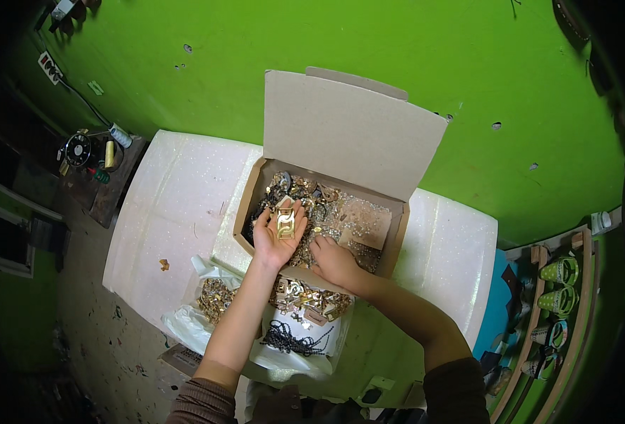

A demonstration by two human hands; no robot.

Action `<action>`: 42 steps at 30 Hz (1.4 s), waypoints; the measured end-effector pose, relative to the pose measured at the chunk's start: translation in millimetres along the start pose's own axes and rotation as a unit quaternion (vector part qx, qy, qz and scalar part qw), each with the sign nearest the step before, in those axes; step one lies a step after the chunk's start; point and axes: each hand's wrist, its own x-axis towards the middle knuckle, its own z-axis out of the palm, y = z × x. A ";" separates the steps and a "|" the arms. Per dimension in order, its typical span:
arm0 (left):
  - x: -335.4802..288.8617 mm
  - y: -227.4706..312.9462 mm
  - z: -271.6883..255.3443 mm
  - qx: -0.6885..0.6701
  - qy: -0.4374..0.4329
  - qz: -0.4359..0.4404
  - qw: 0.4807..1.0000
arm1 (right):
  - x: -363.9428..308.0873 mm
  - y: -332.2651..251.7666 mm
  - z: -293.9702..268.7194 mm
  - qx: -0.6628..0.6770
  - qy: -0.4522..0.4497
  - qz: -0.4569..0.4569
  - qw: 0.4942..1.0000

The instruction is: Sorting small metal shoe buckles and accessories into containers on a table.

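A cardboard box [405, 230] stands with its lid raised, full of small metal, gold and dark ornament pieces [326, 198]. Over its left part my left hand [275, 242] is turned palm up, bearing a gold chain-link ornament [285, 223] across palm and fingers. My right hand [332, 260] reaches over the box's front wall, knuckles up. Its fingers are curled down among the loose pieces, and whatever they hold is hidden. Inside the box's right part lies a flat brown cardboard piece [370, 225], partly strewn with tiny bits.
Nearer me, a lined white tray [330, 357] holds gold pieces and black bead strands [291, 339]. Left of it, a plastic bag [185, 326] contains gold pieces. A white-covered table [164, 205] carries the box. Shoe straps hang on a wooden rack [584, 283] at right.
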 end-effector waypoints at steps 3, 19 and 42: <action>-1.2 -2.6 1.5 0.013 0.017 -0.004 1.000 | -0.7 5.3 10.5 -0.016 0.038 0.006 0.999; -5.3 -7.2 -0.5 0.093 0.050 -0.037 0.994 | 28.4 46.7 -31.4 0.446 0.046 0.251 0.858; -4.4 -2.9 -4.8 0.006 0.020 -0.095 0.995 | 20.9 16.6 -56.8 0.247 -0.083 0.212 0.942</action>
